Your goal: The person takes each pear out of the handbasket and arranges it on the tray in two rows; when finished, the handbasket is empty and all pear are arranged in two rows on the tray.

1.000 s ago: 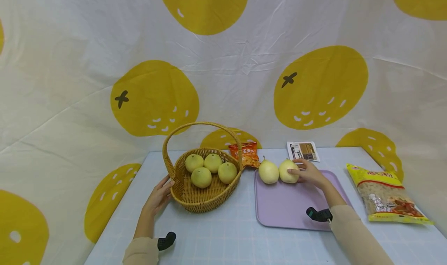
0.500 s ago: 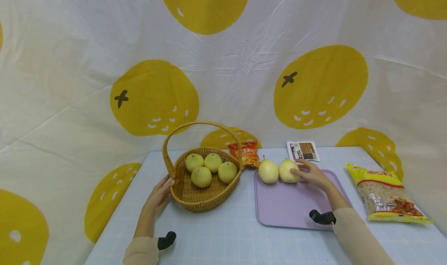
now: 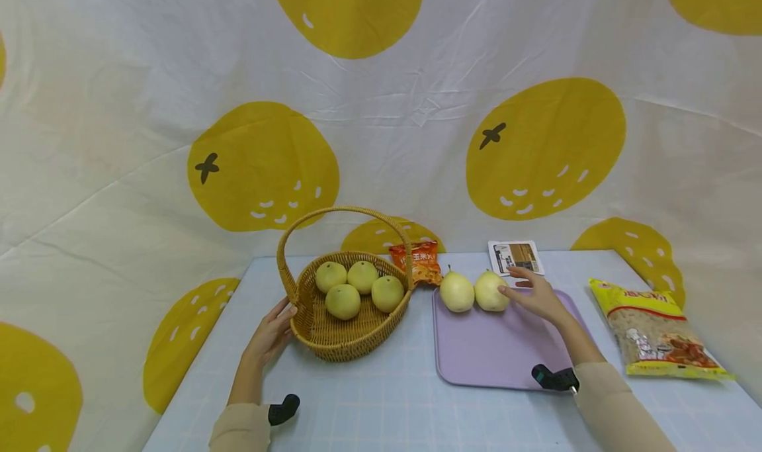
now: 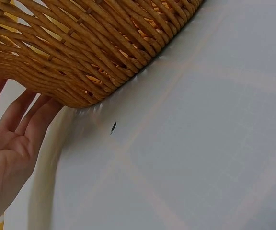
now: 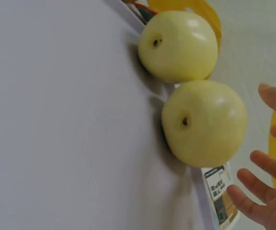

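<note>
My left hand (image 3: 270,336) touches the left end of a wicker basket (image 3: 351,353) with an arched handle; in the left wrist view, its fairly straight fingers (image 4: 42,115) reach the woven side (image 4: 104,43). Several round yellow-green fruits (image 3: 343,302) lie in the basket. On a purple tray (image 3: 500,359), two pale yellow pears stand side by side at the back left: a left pear (image 3: 457,293) and a right pear (image 3: 491,292). My right hand (image 3: 536,298) is just right of the right pear. Its spread fingers (image 5: 270,165) hold nothing and show a gap to the pear (image 5: 205,124).
An orange snack bag (image 3: 424,263) lies behind the basket's right end. A white packet with a brown label (image 3: 516,258) is behind the tray. To the tray's right lies a large yellow and clear food bag (image 3: 661,333). A fruit-printed cloth (image 3: 381,141) hangs at the back.
My right hand has let go of the right pear and drawn back a little to the right, fingers spreading. The pears, the basket and my left hand stay where they were.
</note>
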The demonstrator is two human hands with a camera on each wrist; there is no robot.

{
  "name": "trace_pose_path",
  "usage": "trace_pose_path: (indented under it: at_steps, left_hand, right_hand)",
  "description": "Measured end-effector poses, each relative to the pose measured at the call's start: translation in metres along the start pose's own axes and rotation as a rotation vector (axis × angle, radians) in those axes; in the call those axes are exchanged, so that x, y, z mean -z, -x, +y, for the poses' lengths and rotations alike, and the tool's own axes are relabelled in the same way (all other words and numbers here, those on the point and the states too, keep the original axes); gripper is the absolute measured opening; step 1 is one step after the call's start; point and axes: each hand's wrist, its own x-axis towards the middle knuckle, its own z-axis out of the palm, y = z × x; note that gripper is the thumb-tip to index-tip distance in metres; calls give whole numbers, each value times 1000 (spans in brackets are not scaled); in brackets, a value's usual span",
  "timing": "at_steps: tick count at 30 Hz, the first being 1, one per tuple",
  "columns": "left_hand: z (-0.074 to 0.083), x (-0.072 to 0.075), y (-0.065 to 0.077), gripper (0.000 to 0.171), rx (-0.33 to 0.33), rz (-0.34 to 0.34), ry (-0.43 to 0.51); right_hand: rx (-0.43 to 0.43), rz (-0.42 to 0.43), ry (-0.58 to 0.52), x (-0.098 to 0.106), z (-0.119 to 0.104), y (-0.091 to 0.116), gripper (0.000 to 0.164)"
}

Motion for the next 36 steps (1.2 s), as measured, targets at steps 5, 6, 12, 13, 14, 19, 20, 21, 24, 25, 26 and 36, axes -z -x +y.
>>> trace_pose_path:
  at_steps: [5,6,12,13,14,19,20,21,24,25,26,36]
  left_hand:
    - [3,-3,1,64,30,22,25]
    - [3,-3,1,64,29,23,27]
    - [0,0,0,67,6,6,18]
    - [-1,1,-1,67,0,8,18]
    - [-1,1,-1,67,0,9,22]
    - [-1,-1,-2,66,5,8,26]
    - [-1,-1,-2,66,12,8,29]
    - [0,-1,-2,65,16,9,30]
    - [-1,0,-2,66,16,12,25]
    - [-1,1,-2,66,15,13,23]
    - [-1,0,-2,65,16,20,26]
    - [-1,1,0,67,4,3,44]
  right_hand:
    - [88,74,8,-4,-21,-4,53]
    - [113,87,2,-6,-26,-5,52]
    - [216,96,-62,-24,-63,-8,46]
    - [225,90,-78,-28,-70,-8,45]
    - [239,82,-98,-32,-75,-8,45]
    - [283,20,-191,-49,-108,-4,43]
    - [286,2,-209,-50,-116,-3,43]
    - [290,-14,-224,-52,-124,-1,43]
    - [297,-70,-263,-58,-145,3,43]
    - [304,-86,-270,-60,-150,4,43]
    - [309,-101,-275,-63,-153,3,44]
    - [368,-229,-330,-100,-167,-6,46]
